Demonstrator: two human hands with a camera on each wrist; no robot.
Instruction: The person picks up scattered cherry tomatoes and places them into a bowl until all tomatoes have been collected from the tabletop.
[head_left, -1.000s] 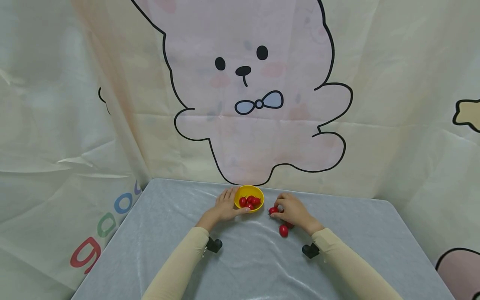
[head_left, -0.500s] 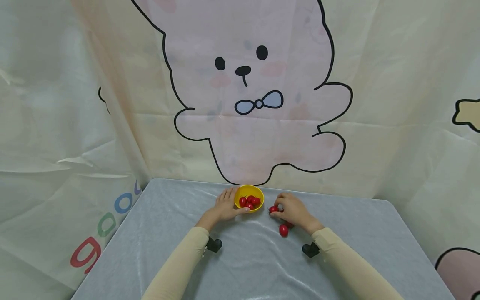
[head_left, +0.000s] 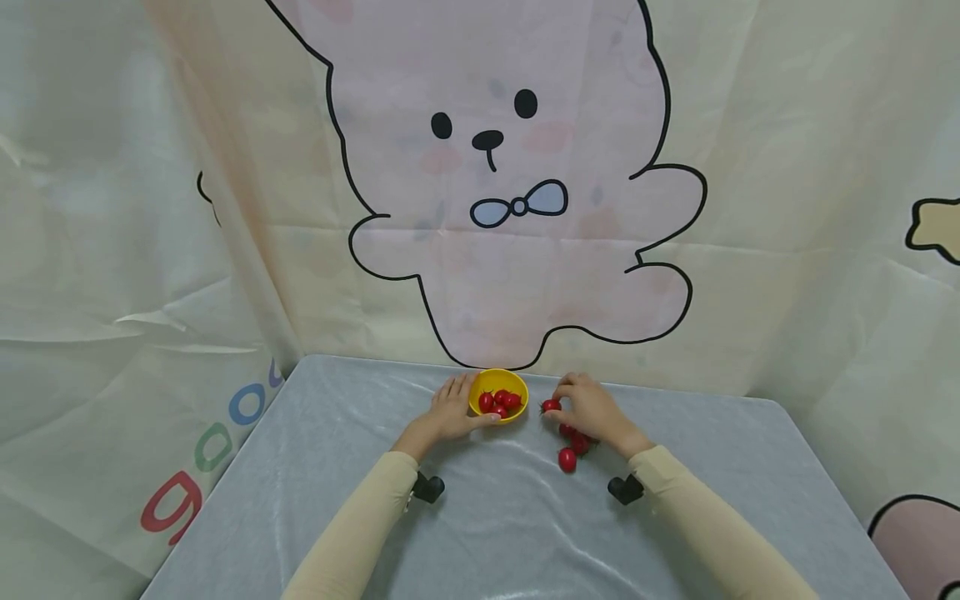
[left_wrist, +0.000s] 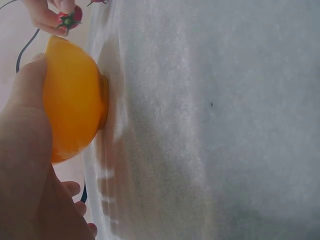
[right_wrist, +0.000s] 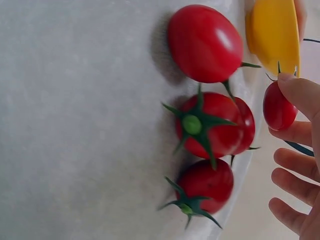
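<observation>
My left hand (head_left: 448,414) rests against the left side of a small yellow bowl (head_left: 523,385), its fingers straight and its thumb along the near rim. Several red cherry tomatoes (head_left: 500,402) lie in the bowl. To the right of it, my right hand (head_left: 595,411) pinches one cherry tomato (right_wrist: 279,106) with a green stem between thumb and forefinger; the other fingers stand apart from it. Several more cherry tomatoes (right_wrist: 205,42) sit close together on the table below this hand. From the left wrist, the bowl's outer wall (left_wrist: 75,100) hides its contents.
A grey cloth covers the table (head_left: 495,533). Its far edge meets a cream curtain (head_left: 787,317) printed with a cartoon bear. Black wrist mounts (head_left: 429,490) show at both sleeves.
My right hand has lifted slightly away from the loose tomatoes with one in its pinch, uncovering more of those on the table. The left hand and bowl hold still.
</observation>
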